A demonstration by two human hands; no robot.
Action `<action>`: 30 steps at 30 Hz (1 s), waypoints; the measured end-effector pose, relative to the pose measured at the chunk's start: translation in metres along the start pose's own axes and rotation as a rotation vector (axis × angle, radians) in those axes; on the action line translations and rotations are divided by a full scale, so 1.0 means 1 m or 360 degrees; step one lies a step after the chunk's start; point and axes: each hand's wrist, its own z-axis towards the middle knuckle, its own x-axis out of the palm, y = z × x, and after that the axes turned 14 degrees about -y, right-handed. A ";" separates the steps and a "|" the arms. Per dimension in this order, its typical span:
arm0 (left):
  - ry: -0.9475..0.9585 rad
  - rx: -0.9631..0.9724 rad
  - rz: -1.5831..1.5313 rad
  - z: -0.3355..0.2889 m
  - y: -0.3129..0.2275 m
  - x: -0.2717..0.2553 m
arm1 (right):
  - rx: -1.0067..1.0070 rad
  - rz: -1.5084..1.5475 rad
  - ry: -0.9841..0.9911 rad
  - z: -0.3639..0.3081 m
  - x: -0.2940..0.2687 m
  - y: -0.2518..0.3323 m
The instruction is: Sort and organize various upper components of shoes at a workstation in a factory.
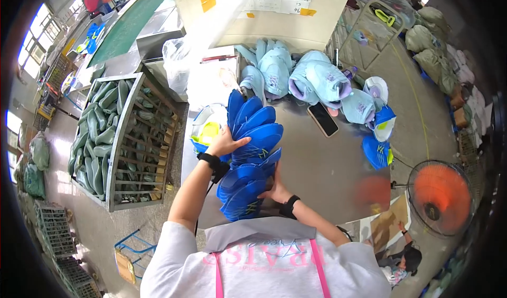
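Note:
Blue shoe uppers with yellow-green lines lie nested in two bunches at the near left of the metal table [322, 176]. My left hand [226, 142] grips the far bunch of blue shoe uppers [264, 137] from its left side, thumb across the top. Around the right side of the near bunch of blue shoe uppers [240, 189] curls my right hand [277, 188], its fingertips partly hidden. Left of the far bunch sits another upper with a white and yellow lining [207, 130], close to my left wrist.
Light-blue shoe uppers [319, 76] line the table's back, near a phone [322, 120]. More blue uppers [377, 151] rest at the right edge. A metal crate [138, 145] of dark green shoe lasts stands left. An orange fan [441, 197] and another person [404, 261] are at right.

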 end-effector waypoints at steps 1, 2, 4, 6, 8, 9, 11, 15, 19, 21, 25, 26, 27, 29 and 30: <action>0.0062 -0.0013 0.0050 0.002 0.004 0.005 | 0.0054 -0.0063 0.0074 0.002 -0.003 0.006; 0.0122 -0.0029 0.0101 0.004 0.008 0.009 | 0.0061 -0.0072 0.0073 0.004 -0.002 0.011; 0.0163 -0.0027 0.0204 0.004 0.018 0.006 | -0.0009 -0.0044 0.0077 0.006 0.001 0.022; 0.0268 0.0130 0.0074 -0.004 0.024 -0.001 | -0.0062 -0.0012 0.0046 0.003 0.001 0.012; 0.0268 0.0114 0.0011 -0.023 0.034 -0.007 | 0.0182 0.0257 0.0227 -0.003 0.003 0.002; 0.0174 0.0208 -0.0228 -0.036 0.045 -0.009 | 0.0189 0.0254 0.0212 -0.007 0.005 0.000; -0.0009 0.0348 -0.0522 -0.061 0.052 -0.016 | 0.0238 0.0266 0.0301 -0.012 0.007 0.003; 0.0072 0.0230 -0.0420 -0.069 0.061 -0.023 | 0.0426 0.0413 0.0285 -0.005 0.007 0.012; -0.0004 0.0351 -0.0357 -0.052 0.066 -0.017 | 0.0331 0.0009 0.0562 0.017 -0.007 0.014; -0.0113 0.0374 -0.0379 -0.047 0.066 -0.020 | 0.0128 -0.0300 0.0787 0.032 -0.023 0.018; -0.0233 0.0444 -0.0499 -0.033 0.057 -0.035 | 0.0057 -0.0345 0.1173 0.089 -0.055 0.039; -0.0235 0.0448 -0.0498 -0.031 0.057 -0.035 | -0.0064 -0.0581 0.1129 0.114 -0.063 0.040; -0.0124 0.0417 -0.0519 -0.028 0.057 -0.033 | -0.0397 -0.1043 0.0968 0.147 -0.070 0.035; 0.0137 0.0306 -0.0427 -0.020 0.043 -0.037 | -0.0459 -0.0856 -0.0048 0.205 -0.075 0.008; 0.0203 0.0252 -0.0286 -0.018 0.052 -0.032 | -0.0465 -0.0957 -0.0148 0.233 -0.068 0.023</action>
